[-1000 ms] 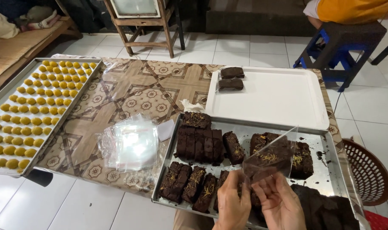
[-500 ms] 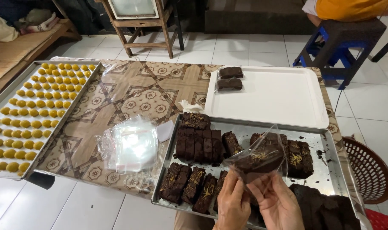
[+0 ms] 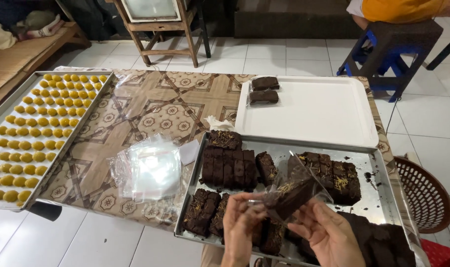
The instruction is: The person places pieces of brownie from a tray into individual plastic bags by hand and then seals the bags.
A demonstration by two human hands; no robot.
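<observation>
We are in the middle of bagging: our left hand and right hand hold a brownie slice inside a clear plastic sleeve, raised just above the near part of the metal tray. The left fingers pinch the sleeve's left end, closed on the plastic; the right fingers support it from underneath, though we cannot tell for sure how tightly they close around it. As we judge it, the slice is mostly in, and the next move calls for seating it fully and keeping the open edge straight so the topping does not smear on the film.

The metal tray carries the unwrapped brownies, cut into bars in several clusters, some with pale shreds on top. Beyond it, the white tray holds only two wrapped brownies in its far left corner. A stack of empty plastic bags lies on the patterned desk, just left of the metal tray. At the far left, a long baking tray is filled with rows of small yellow cookies.
</observation>
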